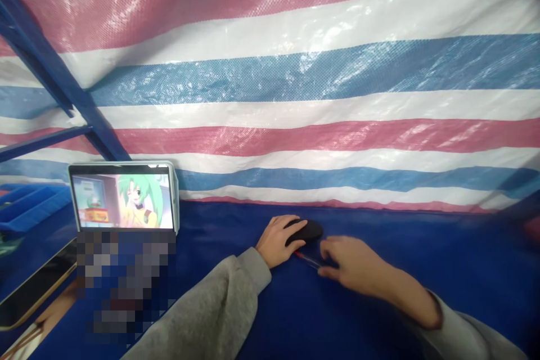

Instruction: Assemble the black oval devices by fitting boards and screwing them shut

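My left hand (pixel 276 239) is closed around a small black oval object (pixel 306 230) that rests on the blue table cover (pixel 422 270). My right hand (pixel 350 264) lies just right of it with fingers pinched on a thin red and dark tool (pixel 307 259), whose tip points toward the black object. Both arms wear grey sleeves.
A tablet (pixel 123 198) showing a cartoon stands propped at the left. A red, white and blue striped tarp (pixel 295 84) hangs behind the table. A blue metal frame (pixel 50 73) and blue bins (pixel 29 205) are at far left; a dark tray (pixel 34 289) sits at the lower left.
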{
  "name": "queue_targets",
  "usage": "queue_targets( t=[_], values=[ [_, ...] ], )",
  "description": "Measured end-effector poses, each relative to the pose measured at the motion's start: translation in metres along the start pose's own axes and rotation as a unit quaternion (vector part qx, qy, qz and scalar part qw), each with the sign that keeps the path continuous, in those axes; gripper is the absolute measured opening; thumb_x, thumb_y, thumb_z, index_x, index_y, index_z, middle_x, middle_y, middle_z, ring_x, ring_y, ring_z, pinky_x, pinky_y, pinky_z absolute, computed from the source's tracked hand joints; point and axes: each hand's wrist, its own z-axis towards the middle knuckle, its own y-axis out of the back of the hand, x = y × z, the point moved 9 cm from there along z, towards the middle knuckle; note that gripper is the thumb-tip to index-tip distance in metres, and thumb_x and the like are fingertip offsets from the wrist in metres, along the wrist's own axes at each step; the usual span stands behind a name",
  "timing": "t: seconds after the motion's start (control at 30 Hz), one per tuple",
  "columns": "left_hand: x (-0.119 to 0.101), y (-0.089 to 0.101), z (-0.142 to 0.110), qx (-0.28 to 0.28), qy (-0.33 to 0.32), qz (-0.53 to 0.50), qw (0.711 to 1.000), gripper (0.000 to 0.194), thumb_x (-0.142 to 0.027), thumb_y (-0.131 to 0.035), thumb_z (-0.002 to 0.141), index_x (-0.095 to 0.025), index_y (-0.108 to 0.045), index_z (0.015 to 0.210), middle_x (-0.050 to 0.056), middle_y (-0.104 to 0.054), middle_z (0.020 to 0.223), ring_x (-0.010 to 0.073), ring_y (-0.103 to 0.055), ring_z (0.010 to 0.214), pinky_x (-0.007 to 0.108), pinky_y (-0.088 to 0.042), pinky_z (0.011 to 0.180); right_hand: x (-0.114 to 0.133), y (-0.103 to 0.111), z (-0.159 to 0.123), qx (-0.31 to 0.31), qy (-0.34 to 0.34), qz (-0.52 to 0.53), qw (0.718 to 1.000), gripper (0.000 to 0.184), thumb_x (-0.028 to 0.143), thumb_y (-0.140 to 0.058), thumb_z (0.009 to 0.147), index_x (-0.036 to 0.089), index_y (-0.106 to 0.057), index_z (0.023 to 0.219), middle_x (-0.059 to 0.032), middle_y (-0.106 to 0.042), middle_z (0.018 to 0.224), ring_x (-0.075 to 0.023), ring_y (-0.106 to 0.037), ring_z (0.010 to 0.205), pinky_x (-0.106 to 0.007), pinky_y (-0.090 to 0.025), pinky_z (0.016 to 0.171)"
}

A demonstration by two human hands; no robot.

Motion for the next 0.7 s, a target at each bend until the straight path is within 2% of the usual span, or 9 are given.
queue_targets(
  t=[0.07,0.13,0.2,0.27,0.4,0.5,0.57,0.63,0.7],
  values=[
    [0.0,0.001,0.0,-0.004,0.003,-0.006,1.0,0.044,-0.035,-0.061,0.089,-0.028,-0.052,0.132,0.006,-0.056,0.131,0.0238,-0.052,0.12,0.043,-0.04,0.104,0.009,-0.011,-0.005,0.049,0.01,-0.026,0.998,0.008,0.027,-0.068,0.071,0.022,-0.062,0.074,-0.0048,-0.069,0.078,-0.0209,-0.064,0.062,-0.029,-0.039,0.054],
    [-0.001,0.002,0.0,-0.007,0.001,-0.01,1.0,0.043,-0.035,-0.06,0.09,-0.028,-0.053,0.132,0.007,-0.056,0.13,0.0237,-0.052,0.119,0.044,-0.041,0.104,0.011,-0.013,-0.006,0.055,0.015,-0.043,0.997,0.007,0.019,-0.066,0.069,0.021,-0.063,0.075,-0.0074,-0.07,0.082,-0.0233,-0.066,0.068,-0.03,-0.04,0.055],
    [-0.001,0.003,0.001,-0.011,0.005,-0.012,1.0,0.042,-0.034,-0.059,0.091,-0.026,-0.053,0.131,0.007,-0.057,0.13,0.0235,-0.053,0.118,0.043,-0.042,0.103,0.008,-0.004,-0.004,0.047,0.008,-0.047,0.998,0.009,0.015,-0.064,0.068,0.022,-0.062,0.074,-0.0066,-0.07,0.079,-0.0234,-0.066,0.068,-0.03,-0.039,0.056],
    [0.001,0.004,0.001,-0.014,0.014,-0.012,1.0,0.041,-0.034,-0.058,0.091,-0.025,-0.054,0.131,0.007,-0.057,0.129,0.0234,-0.054,0.118,0.043,-0.042,0.103,0.002,0.014,-0.002,0.037,-0.004,-0.027,0.999,0.006,0.017,-0.061,0.071,0.023,-0.06,0.07,-0.0031,-0.067,0.069,-0.0212,-0.063,0.062,-0.029,-0.036,0.053],
    [0.002,0.002,0.001,-0.014,0.014,-0.005,1.0,0.04,-0.035,-0.057,0.091,-0.026,-0.054,0.13,0.008,-0.058,0.128,0.024,-0.055,0.117,0.044,-0.043,0.102,0.0,0.07,0.007,0.007,-0.023,0.082,0.996,0.013,0.027,-0.055,0.082,0.025,-0.061,0.071,0.0024,-0.063,0.058,-0.0151,-0.058,0.052,-0.026,-0.037,0.051],
    [0.001,0.001,0.001,-0.013,0.002,0.006,1.0,0.041,-0.037,-0.055,0.092,-0.027,-0.053,0.132,0.008,-0.057,0.129,0.0245,-0.054,0.118,0.045,-0.043,0.102,0.006,0.113,0.016,-0.085,-0.023,0.14,0.986,0.019,0.033,-0.051,0.085,0.024,-0.062,0.073,0.0017,-0.066,0.063,-0.0147,-0.06,0.055,-0.026,-0.042,0.053],
    [-0.002,0.001,0.0,-0.011,-0.015,0.014,1.0,0.041,-0.037,-0.053,0.093,-0.026,-0.051,0.133,0.009,-0.056,0.13,0.0248,-0.053,0.119,0.046,-0.042,0.103,0.005,0.13,0.02,-0.151,-0.044,0.133,0.979,0.02,0.035,-0.051,0.085,0.024,-0.061,0.072,0.0017,-0.066,0.062,-0.0156,-0.061,0.055,-0.026,-0.043,0.053],
    [-0.006,0.002,0.0,-0.012,-0.034,0.021,0.999,0.04,-0.036,-0.05,0.095,-0.025,-0.051,0.133,0.01,-0.054,0.132,0.0252,-0.052,0.121,0.047,-0.041,0.105,0.0,0.137,0.021,-0.205,-0.062,0.132,0.968,0.018,0.035,-0.051,0.086,0.023,-0.062,0.077,0.0012,-0.069,0.065,-0.0163,-0.064,0.058,-0.027,-0.046,0.057],
    [-0.009,0.002,-0.001,-0.013,-0.048,0.027,0.998,0.04,-0.037,-0.048,0.096,-0.024,-0.051,0.133,0.011,-0.054,0.132,0.0253,-0.051,0.122,0.048,-0.04,0.106,-0.005,0.133,0.021,-0.223,-0.064,0.143,0.962,0.018,0.035,-0.05,0.087,0.023,-0.062,0.082,0.0004,-0.071,0.068,-0.0167,-0.066,0.061,-0.027,-0.048,0.06]
  ],
)
